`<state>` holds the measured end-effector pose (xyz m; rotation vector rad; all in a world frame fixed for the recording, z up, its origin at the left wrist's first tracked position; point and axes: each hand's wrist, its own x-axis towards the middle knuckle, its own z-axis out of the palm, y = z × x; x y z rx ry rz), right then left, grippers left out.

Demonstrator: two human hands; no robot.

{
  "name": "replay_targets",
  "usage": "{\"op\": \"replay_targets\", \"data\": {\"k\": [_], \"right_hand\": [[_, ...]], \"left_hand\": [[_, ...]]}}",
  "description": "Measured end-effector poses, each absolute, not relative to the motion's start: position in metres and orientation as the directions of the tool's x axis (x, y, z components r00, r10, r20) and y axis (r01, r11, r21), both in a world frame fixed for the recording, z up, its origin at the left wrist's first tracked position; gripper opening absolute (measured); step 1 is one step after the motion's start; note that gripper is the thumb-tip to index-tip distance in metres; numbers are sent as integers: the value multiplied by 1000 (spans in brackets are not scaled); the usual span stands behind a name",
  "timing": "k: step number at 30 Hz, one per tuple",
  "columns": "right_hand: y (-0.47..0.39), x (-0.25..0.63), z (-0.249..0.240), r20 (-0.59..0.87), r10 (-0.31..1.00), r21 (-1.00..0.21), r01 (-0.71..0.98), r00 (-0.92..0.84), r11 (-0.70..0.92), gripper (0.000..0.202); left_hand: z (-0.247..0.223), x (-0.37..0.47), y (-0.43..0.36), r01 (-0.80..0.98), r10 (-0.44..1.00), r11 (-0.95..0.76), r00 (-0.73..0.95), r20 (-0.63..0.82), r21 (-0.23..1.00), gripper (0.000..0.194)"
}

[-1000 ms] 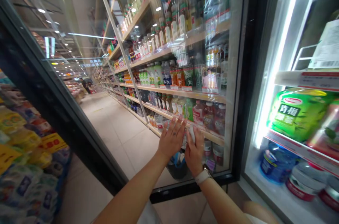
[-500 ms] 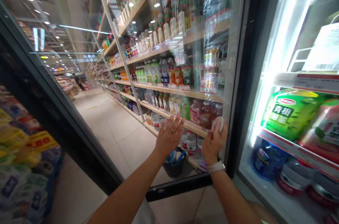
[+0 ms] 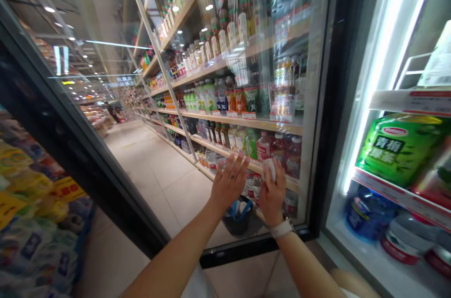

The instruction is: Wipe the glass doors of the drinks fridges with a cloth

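A glass door (image 3: 183,171) with a black frame stands in front of me. My left hand (image 3: 229,181) lies flat against the pane, fingers stretched and spread, with nothing in it. To its right, my right hand (image 3: 274,194) presses a folded white cloth (image 3: 268,170) on the glass, its fingers closed over it. The cloth is partly hidden by the fingers. A watch with a pale strap (image 3: 283,229) is on the right wrist. Through the pane, below the hands, shows a dark bucket (image 3: 238,224) with blue and white things in it.
Shelves of bottled drinks (image 3: 211,98) show in the glass. On the right is a lit cooler with green-labelled bottles (image 3: 398,148) and blue-labelled ones (image 3: 368,213). Packaged goods (image 3: 31,223) are stacked at left beyond the black door frame (image 3: 88,152). A tiled aisle (image 3: 148,162) runs back.
My right hand has slid left across the glass with the white cloth, closer to my left hand. The left hand keeps nearly the same place. The view has shifted slightly.
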<state>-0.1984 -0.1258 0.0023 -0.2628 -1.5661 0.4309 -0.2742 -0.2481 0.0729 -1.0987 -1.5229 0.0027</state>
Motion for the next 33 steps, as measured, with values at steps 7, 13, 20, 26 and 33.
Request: {"op": "replay_targets", "data": {"k": [7, 13, 20, 26, 33], "right_hand": [[-69, -180, 7, 734, 652, -658, -39, 188, 752, 54], [-113, -201, 8, 769, 626, -627, -39, 133, 778, 56], [-170, -216, 1, 924, 378, -383, -117, -60, 916, 64], [-121, -198, 7, 913, 405, -407, -108, -44, 907, 63], [-60, -172, 10, 752, 646, -647, -43, 134, 762, 58]], "left_hand": [[73, -275, -247, 627, 608, 549, 153, 779, -553, 62], [72, -275, -248, 618, 620, 556, 135, 773, -555, 62], [72, -276, -249, 612, 625, 559, 134, 769, -560, 63], [75, -273, -248, 613, 615, 556, 151, 774, -561, 63], [75, -274, -248, 621, 604, 559, 149, 783, -550, 63]]}}
